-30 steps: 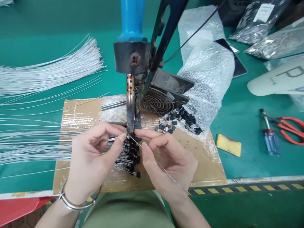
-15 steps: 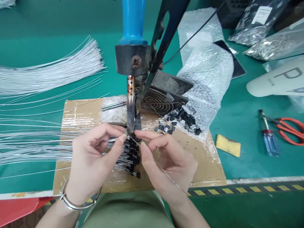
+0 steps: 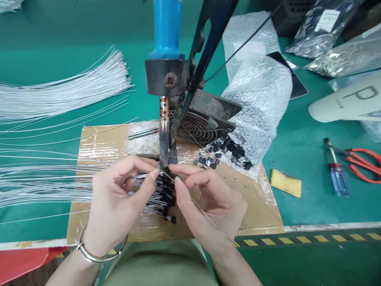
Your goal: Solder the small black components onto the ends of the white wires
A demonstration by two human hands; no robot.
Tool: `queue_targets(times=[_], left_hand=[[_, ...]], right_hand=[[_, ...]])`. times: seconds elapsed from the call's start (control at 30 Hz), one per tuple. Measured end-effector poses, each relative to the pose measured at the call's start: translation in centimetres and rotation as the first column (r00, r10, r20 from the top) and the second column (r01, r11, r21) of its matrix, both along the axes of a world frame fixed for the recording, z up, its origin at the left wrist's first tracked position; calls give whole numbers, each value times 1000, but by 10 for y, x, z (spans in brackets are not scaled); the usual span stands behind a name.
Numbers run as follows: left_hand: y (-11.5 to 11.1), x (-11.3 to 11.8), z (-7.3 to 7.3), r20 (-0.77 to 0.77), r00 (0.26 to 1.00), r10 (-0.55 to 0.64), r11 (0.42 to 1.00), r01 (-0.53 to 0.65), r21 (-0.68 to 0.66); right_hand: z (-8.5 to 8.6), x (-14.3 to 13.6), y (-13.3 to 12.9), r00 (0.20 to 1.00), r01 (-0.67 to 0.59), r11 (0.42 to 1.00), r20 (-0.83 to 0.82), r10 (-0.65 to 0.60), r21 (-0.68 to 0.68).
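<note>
A soldering iron (image 3: pixel 164 135) with a blue handle hangs tip-down from a black stand, right between my fingertips. My left hand (image 3: pixel 123 190) is closed at the left of the tip, pinching a thin wire; whether a small part sits on the wire's end is hidden by the fingers. From the right, my right hand (image 3: pixel 210 198) pinches a strand of solder wire (image 3: pixel 208 218), whose end reaches the iron tip and whose tail runs down over the wrist. Under the hands lie several wires with black ends (image 3: pixel 169 198).
A cardboard sheet (image 3: pixel 253 214) covers the work spot. Behind the iron stand a fan (image 3: pixel 199 127) and loose black pieces (image 3: pixel 232 151). White wires (image 3: pixel 89 85) lie left. At right are bubble wrap (image 3: pixel 258 91), a yellow sponge (image 3: pixel 285 182), a screwdriver (image 3: pixel 337 174) and red-handled cutters (image 3: pixel 364 165).
Almost nothing differs. Both hands stay at the iron tip, with only a very slight shift of the fingers and of the whole view.
</note>
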State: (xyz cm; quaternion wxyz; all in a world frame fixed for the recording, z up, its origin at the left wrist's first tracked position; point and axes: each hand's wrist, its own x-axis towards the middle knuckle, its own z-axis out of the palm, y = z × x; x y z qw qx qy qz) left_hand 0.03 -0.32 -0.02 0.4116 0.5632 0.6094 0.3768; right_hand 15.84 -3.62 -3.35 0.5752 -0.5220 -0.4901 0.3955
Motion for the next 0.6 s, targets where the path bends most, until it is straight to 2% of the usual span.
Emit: queue_targets(times=[0.6], left_hand=[[1, -2, -1, -33, 999, -9, 1000, 10, 6]], right_hand=[[-2, -3, -1, 993, 31, 997, 114, -39, 66]])
